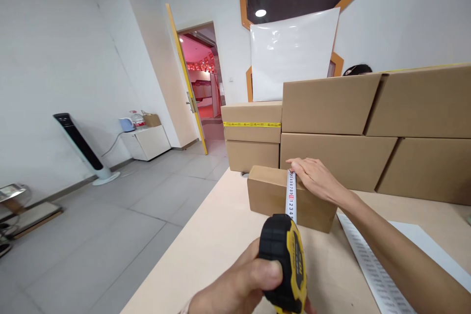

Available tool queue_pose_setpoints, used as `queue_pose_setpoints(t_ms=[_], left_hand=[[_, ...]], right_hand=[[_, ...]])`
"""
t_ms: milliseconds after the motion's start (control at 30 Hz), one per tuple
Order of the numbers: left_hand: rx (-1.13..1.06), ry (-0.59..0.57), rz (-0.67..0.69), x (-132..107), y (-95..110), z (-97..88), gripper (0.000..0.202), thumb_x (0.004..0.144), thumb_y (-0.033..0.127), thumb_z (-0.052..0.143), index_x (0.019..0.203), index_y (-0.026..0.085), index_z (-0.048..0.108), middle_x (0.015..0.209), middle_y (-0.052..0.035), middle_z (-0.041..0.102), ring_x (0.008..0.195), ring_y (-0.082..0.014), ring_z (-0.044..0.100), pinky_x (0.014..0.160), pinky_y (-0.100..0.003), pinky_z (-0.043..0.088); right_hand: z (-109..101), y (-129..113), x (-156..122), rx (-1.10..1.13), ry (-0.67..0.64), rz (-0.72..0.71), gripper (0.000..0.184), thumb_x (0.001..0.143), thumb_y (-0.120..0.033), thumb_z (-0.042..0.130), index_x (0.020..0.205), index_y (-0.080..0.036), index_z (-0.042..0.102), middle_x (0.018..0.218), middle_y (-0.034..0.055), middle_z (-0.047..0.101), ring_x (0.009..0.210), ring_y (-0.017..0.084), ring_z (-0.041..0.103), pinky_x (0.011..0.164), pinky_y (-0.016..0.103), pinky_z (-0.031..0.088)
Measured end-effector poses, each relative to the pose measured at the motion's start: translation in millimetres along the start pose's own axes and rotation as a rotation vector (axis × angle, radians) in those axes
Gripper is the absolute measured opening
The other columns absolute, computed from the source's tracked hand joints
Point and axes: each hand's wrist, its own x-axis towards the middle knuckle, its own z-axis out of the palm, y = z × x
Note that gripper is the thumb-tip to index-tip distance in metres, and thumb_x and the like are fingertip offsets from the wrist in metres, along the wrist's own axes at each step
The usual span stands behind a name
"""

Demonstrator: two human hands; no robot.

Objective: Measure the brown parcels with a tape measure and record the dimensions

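My left hand (245, 279) is wrapped round a black and yellow tape measure (281, 262), thumb on its side. From the case, the white tape blade (291, 196) runs away over the near side and top of a small brown cardboard box (267, 189) on the table. At the far top edge of that box, my right hand (314, 176) holds the blade's end between thumb and fingers. The hook at the tip is hidden by the fingers.
Larger cardboard boxes (331, 108) are stacked behind on the wooden table (206, 250). Printed sheets (371, 255) lie under my right forearm. The top of a person's head (356, 69) shows behind the stack. Left are a tower fan (79, 142), a white cabinet (149, 143) and an open door (187, 78).
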Motion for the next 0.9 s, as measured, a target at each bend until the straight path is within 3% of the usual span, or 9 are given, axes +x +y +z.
queue_pose_setpoints(t_ms=[267, 400, 567, 633, 733, 800, 900], left_hand=[[-0.011, -0.005, -0.003, -0.7, 0.7, -1.0, 0.059, 0.073, 0.05, 0.069, 0.12, 0.018, 0.053, 0.092, -0.0063, 0.06, 0.083, -0.0235, 0.067, 0.078, -0.038, 0.048], [0.026, 0.012, -0.052, -0.7, 3.4, -0.6, 0.064, 0.067, 0.046, 0.074, 0.12, 0.017, 0.053, 0.095, -0.0076, 0.061, 0.083, -0.022, 0.065, 0.075, -0.034, 0.048], [0.452, -0.062, 0.014, 2.5, 14.0, -3.5, 0.096, 0.053, 0.034, 0.083, 0.138, 0.024, 0.04, 0.118, -0.0093, 0.057, 0.103, -0.0266, 0.056, 0.093, -0.042, 0.044], [0.635, -0.082, 0.067, 2.2, 17.3, -6.0, 0.104, 0.053, 0.038, 0.082, 0.144, 0.024, 0.033, 0.125, -0.0108, 0.055, 0.111, -0.0305, 0.052, 0.101, -0.047, 0.039], [0.856, -0.068, 0.046, -0.6, 18.7, -9.5, 0.105, 0.056, 0.046, 0.077, 0.147, 0.025, 0.03, 0.126, -0.0116, 0.056, 0.111, -0.0334, 0.053, 0.1, -0.051, 0.039], [0.979, -0.056, 0.004, -2.2, 17.2, -10.0, 0.102, 0.057, 0.048, 0.075, 0.147, 0.025, 0.033, 0.129, -0.0128, 0.055, 0.111, -0.0356, 0.053, 0.098, -0.053, 0.04], [1.092, -0.101, -0.06, -2.3, 11.2, -7.9, 0.102, 0.061, 0.047, 0.074, 0.15, 0.024, 0.028, 0.143, -0.0152, 0.047, 0.121, -0.0407, 0.047, 0.102, -0.056, 0.035]], right_hand=[[0.1, 0.0, 0.5, 0.015, -0.008, 0.021, 0.046, 0.1, -0.038, 0.019, 0.108, -0.028, 0.064, 0.096, 0.0035, 0.072, 0.097, 0.024, 0.062, 0.09, 0.041, 0.04], [-2.0, 0.8, -0.5, 0.135, 0.037, 0.072, 0.037, 0.097, -0.042, 0.034, 0.109, -0.025, 0.065, 0.106, 0.0059, 0.07, 0.101, 0.025, 0.061, 0.09, 0.043, 0.043], [-34.4, 3.1, -11.1, 0.503, 0.264, 0.123, 0.027, 0.084, -0.042, 0.06, 0.1, -0.023, 0.069, 0.103, 0.0069, 0.069, 0.093, 0.022, 0.065, 0.086, 0.039, 0.051], [-56.0, 4.4, -24.6, 0.579, 0.339, 0.168, 0.029, 0.078, -0.043, 0.067, 0.1, -0.023, 0.07, 0.099, 0.0068, 0.07, 0.09, 0.023, 0.066, 0.083, 0.039, 0.053], [-76.4, 2.9, -58.5, 0.528, 0.37, 0.215, 0.031, 0.073, -0.046, 0.074, 0.099, -0.028, 0.073, 0.096, 0.0057, 0.072, 0.084, 0.023, 0.067, 0.077, 0.039, 0.055], [-72.1, -5.5, -87.5, 0.468, 0.307, 0.227, 0.026, 0.073, -0.048, 0.074, 0.093, -0.03, 0.075, 0.089, 0.0051, 0.071, 0.077, 0.022, 0.066, 0.069, 0.037, 0.056], [-42.4, -30.9, -131.6, 0.477, 0.154, 0.228, 0.018, 0.081, -0.045, 0.067, 0.09, -0.031, 0.076, 0.084, 0.0041, 0.071, 0.074, 0.021, 0.067, 0.065, 0.033, 0.056]])
